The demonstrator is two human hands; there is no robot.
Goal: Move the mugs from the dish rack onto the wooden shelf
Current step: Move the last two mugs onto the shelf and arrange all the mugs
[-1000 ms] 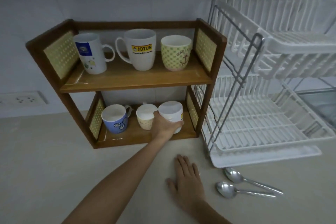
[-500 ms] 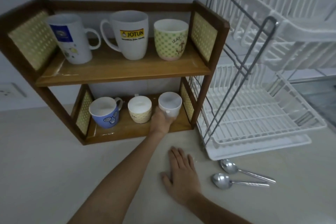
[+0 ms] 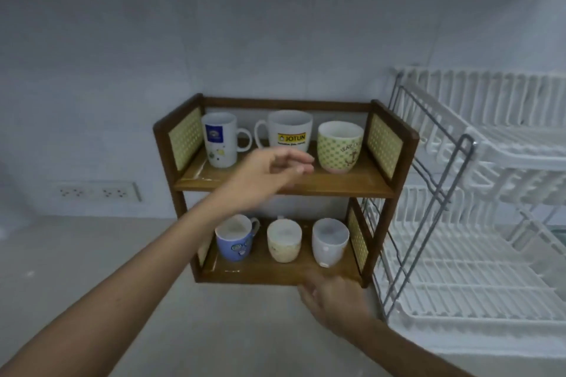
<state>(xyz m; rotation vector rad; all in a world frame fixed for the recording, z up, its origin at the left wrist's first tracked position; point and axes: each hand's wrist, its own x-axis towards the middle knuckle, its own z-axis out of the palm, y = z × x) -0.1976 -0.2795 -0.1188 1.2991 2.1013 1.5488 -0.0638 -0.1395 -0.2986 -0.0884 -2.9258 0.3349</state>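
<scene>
Six mugs stand on the shelf (image 3: 284, 185) now: three up top, with the Jotun mug (image 3: 291, 130) in the middle, and three below, the white mug (image 3: 330, 242) at the right end. The rack (image 3: 477, 272) beside it shows no mugs on either tier, so the job looks done, or all but. The left hand (image 3: 269, 174) hangs in front of the upper board, fingers loosely spread, holding nothing. The right hand (image 3: 333, 300) lies low over the counter (image 3: 92, 269), empty too, though blurred.
</scene>
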